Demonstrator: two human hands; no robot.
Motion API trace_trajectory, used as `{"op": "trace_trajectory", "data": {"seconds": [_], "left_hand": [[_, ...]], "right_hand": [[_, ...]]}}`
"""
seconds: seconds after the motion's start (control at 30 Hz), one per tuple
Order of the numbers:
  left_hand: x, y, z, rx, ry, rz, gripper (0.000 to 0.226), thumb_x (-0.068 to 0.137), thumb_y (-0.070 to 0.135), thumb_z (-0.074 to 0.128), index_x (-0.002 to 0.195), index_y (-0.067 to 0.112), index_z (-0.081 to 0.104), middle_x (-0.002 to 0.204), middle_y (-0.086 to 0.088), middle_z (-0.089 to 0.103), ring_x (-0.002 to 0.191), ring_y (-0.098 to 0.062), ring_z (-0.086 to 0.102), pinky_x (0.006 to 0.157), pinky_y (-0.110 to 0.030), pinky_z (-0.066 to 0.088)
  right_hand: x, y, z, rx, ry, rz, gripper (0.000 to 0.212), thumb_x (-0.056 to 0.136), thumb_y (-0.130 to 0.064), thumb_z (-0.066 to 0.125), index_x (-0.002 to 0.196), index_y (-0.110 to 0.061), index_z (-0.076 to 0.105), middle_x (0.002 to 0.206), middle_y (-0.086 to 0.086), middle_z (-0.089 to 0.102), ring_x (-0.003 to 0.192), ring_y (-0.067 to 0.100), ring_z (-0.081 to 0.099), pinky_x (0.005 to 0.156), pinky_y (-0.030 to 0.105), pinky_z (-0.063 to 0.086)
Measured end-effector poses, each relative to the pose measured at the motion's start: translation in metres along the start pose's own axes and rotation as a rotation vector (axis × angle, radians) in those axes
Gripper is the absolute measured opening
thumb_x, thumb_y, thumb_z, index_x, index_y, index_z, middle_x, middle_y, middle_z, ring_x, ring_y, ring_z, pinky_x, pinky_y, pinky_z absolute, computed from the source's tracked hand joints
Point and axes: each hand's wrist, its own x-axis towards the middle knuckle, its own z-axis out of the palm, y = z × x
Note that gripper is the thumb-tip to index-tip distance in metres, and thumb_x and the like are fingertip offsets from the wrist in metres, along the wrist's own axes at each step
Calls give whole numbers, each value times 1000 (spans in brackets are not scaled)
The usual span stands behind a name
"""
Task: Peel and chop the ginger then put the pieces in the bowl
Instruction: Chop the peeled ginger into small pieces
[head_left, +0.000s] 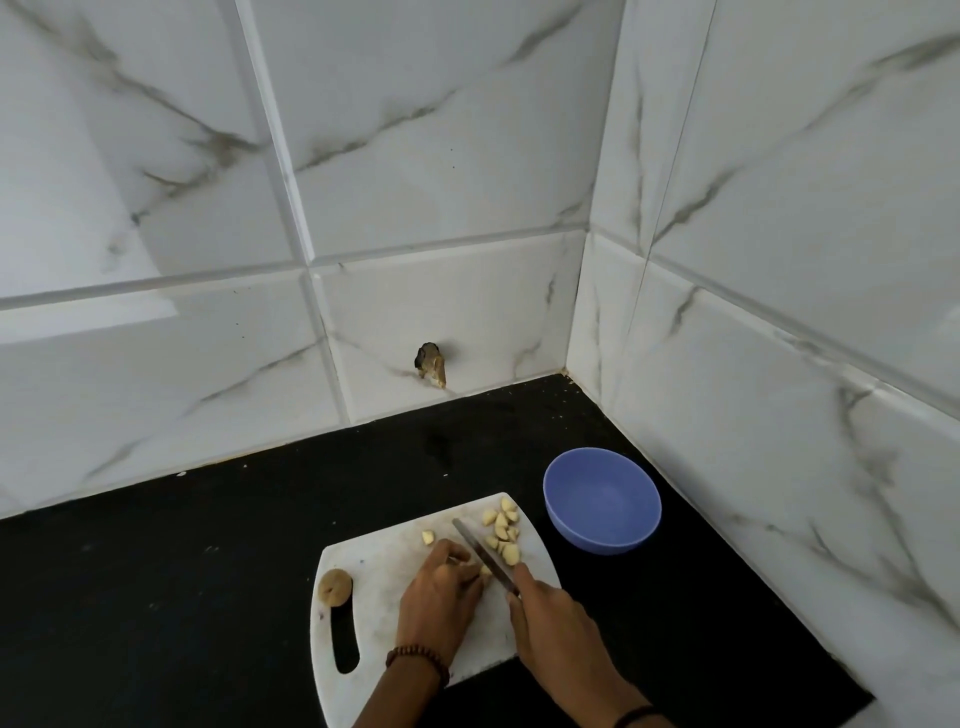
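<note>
Left hand (441, 587): palm down, knuckles up, fingers curled and bunched, tips holding a small pale yellow peeled ginger piece (484, 570).
Left forearm: bare, enters from the bottom edge, angled up and right; brown wooden bead bracelet (418, 659) at the wrist.
Right hand (545, 605): wrapped round the handle of a slim steel-bladed kitchen knife (480, 551), forefinger laid forward.
Right forearm: bare, angled up and left; thin black band (636, 718) at the wrist.
The 2 hands sit close together.

Pale yellow ginger (503, 530) lies on a white board (374, 618), the bowl (602, 501) is blue, the worktop (208, 587) black, the tiles (426, 156) white with grey veins.
</note>
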Motion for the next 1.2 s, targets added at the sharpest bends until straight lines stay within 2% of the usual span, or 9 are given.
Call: {"op": "trace_trajectory", "data": {"seconds": [0.23, 0.4, 0.67, 0.77, 0.87, 1.07, 1.2], "left_hand": [[0, 0, 0, -1, 11, -2, 20, 93, 37, 55, 106, 30, 69, 121, 17, 46, 94, 5, 48, 73, -2, 35], [0, -1, 3, 5, 28, -11, 20, 94, 38, 54, 100, 31, 71, 116, 18, 49, 91, 4, 49, 69, -1, 35], [0, -1, 3, 6, 15, -14, 21, 94, 37, 53, 102, 31, 71, 117, 18, 47, 91, 4, 49, 70, -1, 35], [0, -1, 4, -12, 25, -5, 19, 94, 37, 54, 101, 30, 71, 117, 17, 47, 91, 4, 49, 71, -1, 36], [0, -1, 5, -27, 35, -5, 19, 93, 37, 55, 101, 30, 70, 115, 18, 47, 90, 4, 49, 71, -2, 37], [1, -4, 3, -33, 33, -3, 18, 92, 37, 55, 98, 29, 70, 112, 17, 47, 87, 2, 51, 69, -6, 40], [4, -3, 3, -53, 45, -13, 16, 92, 36, 57, 94, 27, 69, 109, 16, 48, 84, 2, 51, 65, -7, 37]], "right_hand": [[2, 2, 2, 41, 12, 12, 45, 103, -40, 39, 146, -30, 30, 129, -1, 56, 114, 10, 56, 95, 25, 46], [1, 6, 7, 133, 33, -26, 36, 102, -39, 42, 137, -32, 41, 117, -5, 61, 104, 6, 59, 92, 23, 50], [-2, 8, 6, 182, 1, -17, 37, 101, -40, 42, 138, -36, 37, 119, -3, 59, 106, 10, 58, 91, 23, 48], [-8, 15, 9, 159, -7, -24, 23, 101, -42, 41, 123, -37, 41, 106, -6, 60, 95, 7, 58, 85, 27, 51], [-18, 19, 4, 168, -27, -9, 4, 101, -40, 43, 102, -40, 39, 100, -7, 58, 90, 5, 56, 76, 23, 48], [-29, 19, -7, 124, -35, 6, 4, 101, -38, 45, 99, -40, 42, 100, -6, 55, 88, 7, 57, 80, 25, 52], [-37, 22, -16, 115, -59, 21, 3, 101, -34, 46, 98, -35, 46, 101, -4, 56, 90, 9, 57, 82, 30, 54]]}}
